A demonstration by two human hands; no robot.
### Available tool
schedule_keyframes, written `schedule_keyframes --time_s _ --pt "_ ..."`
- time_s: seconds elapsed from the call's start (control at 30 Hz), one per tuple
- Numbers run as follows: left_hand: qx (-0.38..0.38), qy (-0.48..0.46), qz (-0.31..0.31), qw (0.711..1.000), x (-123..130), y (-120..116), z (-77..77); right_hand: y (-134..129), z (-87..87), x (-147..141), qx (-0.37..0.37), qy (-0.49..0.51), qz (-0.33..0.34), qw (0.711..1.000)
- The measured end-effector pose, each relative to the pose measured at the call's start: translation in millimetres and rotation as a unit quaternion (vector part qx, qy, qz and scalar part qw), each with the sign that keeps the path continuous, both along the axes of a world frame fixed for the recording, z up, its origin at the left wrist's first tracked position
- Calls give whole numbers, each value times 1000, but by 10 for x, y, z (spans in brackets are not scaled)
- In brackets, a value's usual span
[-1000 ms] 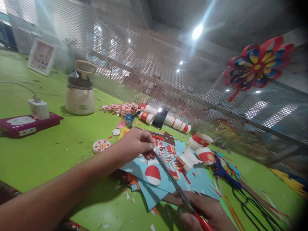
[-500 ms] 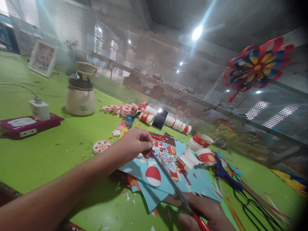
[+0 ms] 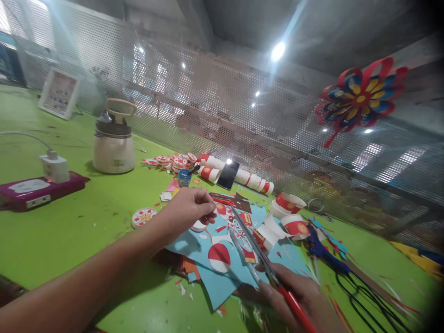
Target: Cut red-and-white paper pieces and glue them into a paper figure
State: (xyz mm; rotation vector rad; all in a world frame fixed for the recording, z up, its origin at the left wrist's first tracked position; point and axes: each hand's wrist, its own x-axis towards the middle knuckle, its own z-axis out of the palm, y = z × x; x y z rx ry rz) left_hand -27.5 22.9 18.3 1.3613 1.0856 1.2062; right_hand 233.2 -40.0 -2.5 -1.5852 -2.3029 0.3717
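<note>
My left hand (image 3: pixel 192 208) is held over the paper pile with thumb and fingers pinched together; what lies between the fingertips is too small to make out. My right hand (image 3: pixel 301 291), at the lower right, grips a pair of scissors (image 3: pixel 255 245) with red handles. The scissor blades are spread apart and point up and away, their tips just right of my left fingertips. Beneath them lie blue paper sheets (image 3: pixel 215 291), a red and white paper disc (image 3: pixel 219 257) and many red and white paper scraps (image 3: pixel 243 226).
Blue-handled scissors (image 3: pixel 326 256) lie at the right near curled red and white paper strips (image 3: pixel 294 226). Behind are a phone (image 3: pixel 229 175), a blue jar (image 3: pixel 184 178) and patterned discs (image 3: pixel 180 162). A spray bottle (image 3: pixel 114 150) and purple power strip (image 3: pixel 41 190) stand left.
The scissor blades have come away from my left fingertips, moving right, and have opened wider. My left hand stays pinched and has shifted slightly left. The view has tilted a little.
</note>
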Motion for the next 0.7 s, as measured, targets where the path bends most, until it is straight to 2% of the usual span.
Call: schedule_keyframes --time_s 0.23,0.47,0.7 --pt "-7 161 -50 986 9 31 -46 233 -162 144 77 40 -34 996" --pt "4 268 -45 962 -64 136 -141 252 -159 151 34 43 -45 997" --pt "19 303 -23 952 -129 209 -186 297 -183 162 26 49 -42 998"
